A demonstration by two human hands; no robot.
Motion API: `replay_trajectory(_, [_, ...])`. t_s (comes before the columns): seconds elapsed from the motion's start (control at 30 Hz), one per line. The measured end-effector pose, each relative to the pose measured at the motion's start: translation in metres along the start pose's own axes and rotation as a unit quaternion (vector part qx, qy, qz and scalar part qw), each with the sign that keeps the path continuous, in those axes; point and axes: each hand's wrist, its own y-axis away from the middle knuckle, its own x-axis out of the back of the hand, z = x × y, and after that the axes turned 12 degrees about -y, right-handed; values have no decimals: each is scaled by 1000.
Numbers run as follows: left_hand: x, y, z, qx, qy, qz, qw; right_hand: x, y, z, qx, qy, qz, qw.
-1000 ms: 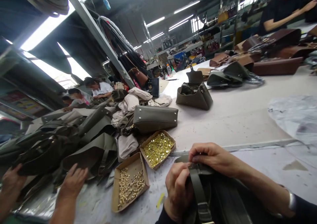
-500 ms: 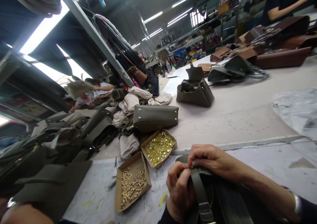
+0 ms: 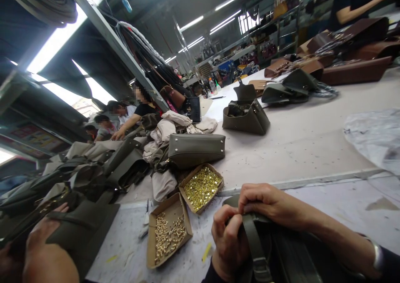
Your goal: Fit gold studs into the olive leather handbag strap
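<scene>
A dark green bag with a strap lies at the lower right, and both my hands are on its upper edge. My left hand has its fingers curled at the edge beside the strap. From the right, my right hand pinches the same spot, its fingertips touching those of the left. Whatever small piece may be between the fingertips is hidden. To the left stand a cardboard tray of golden studs and another tray of shiny gold pieces.
A grey-green bag lies behind the trays, and an open bag stands farther back. Green bags are heaped at left, where another person's hand reaches in. Brown bags lie at back right.
At the lower left, another person's hand has come further into view over the green bags. A person behind the heap now reaches onto it. My hands have hardly moved.
</scene>
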Motion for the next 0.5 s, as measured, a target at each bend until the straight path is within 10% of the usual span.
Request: replay_trajectory(0.5, [1, 3, 5, 1, 25, -4, 1000, 12, 2, -6, -14, 91, -60, 994])
